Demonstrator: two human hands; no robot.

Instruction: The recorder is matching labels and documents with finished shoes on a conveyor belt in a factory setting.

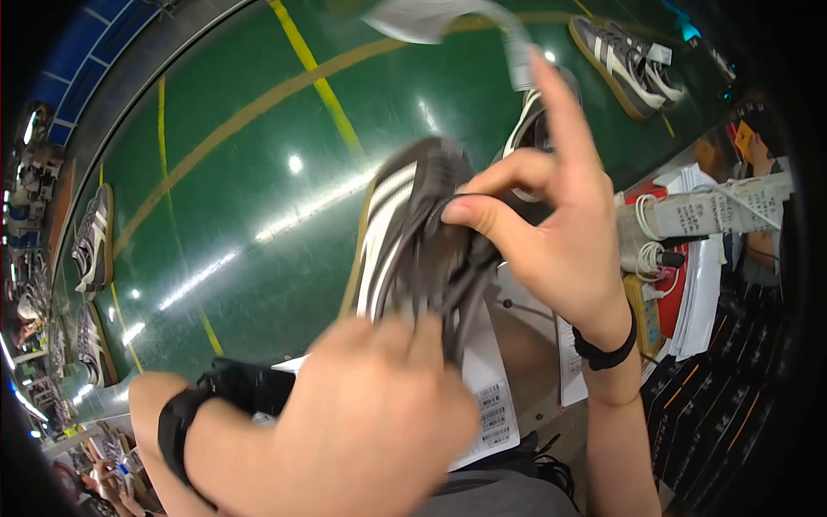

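A dark grey sneaker (388, 233) with white stripes and a tan sole lies tilted before me, toe pointing away. My right hand (564, 224) is over its right side, thumb and a bent finger pinching a dark shoelace (438, 212), with another finger stretched upward. My left hand (379, 405) is closed at the near end of the sneaker, blurred by motion; what its fingers grip is hidden. Loose dark strands run between the hands. Partly behind my right hand stands another striped sneaker (527, 116).
The green surface (224, 207) has yellow lines. A sneaker pair (620, 69) lies at far right; more shoes (95, 241) lie at left. Blurred white paper (422, 19) is at the top. Label sheets (491, 405) hang near my lap. Cables (648, 257) and dark boxes (706, 405) are at right.
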